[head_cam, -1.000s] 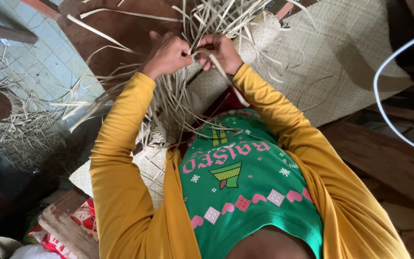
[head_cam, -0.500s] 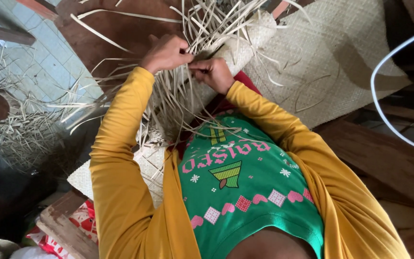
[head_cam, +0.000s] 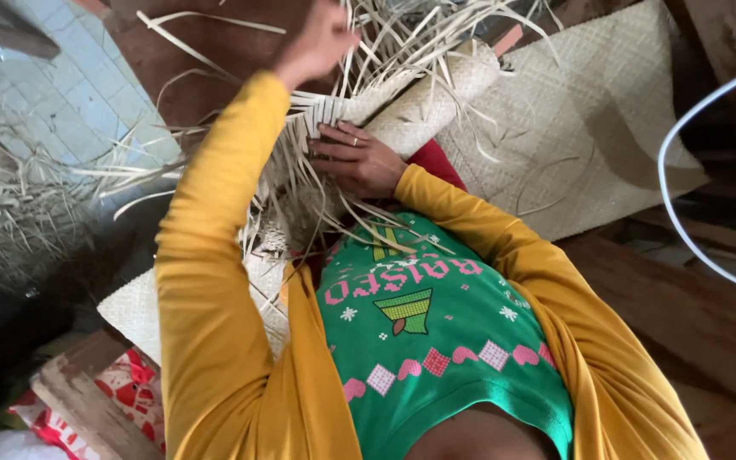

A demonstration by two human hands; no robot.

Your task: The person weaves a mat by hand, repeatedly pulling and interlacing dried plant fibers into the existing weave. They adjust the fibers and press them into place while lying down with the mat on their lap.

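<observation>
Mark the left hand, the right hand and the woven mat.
left hand [head_cam: 317, 38]: head view, on the closed fist.
right hand [head_cam: 359, 159]: head view, on the back of the hand.
woven mat [head_cam: 581, 128]: head view, on its bare flat weave.

Yellow long sleeves [head_cam: 215, 281], green patterned top [head_cam: 445, 341], ring on finger [head_cam: 353, 142].

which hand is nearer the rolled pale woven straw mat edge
The right hand is nearer: it lies flat on the rolled pale woven straw mat edge. The left hand is raised above it, up among the loose pale straw strips.
</observation>
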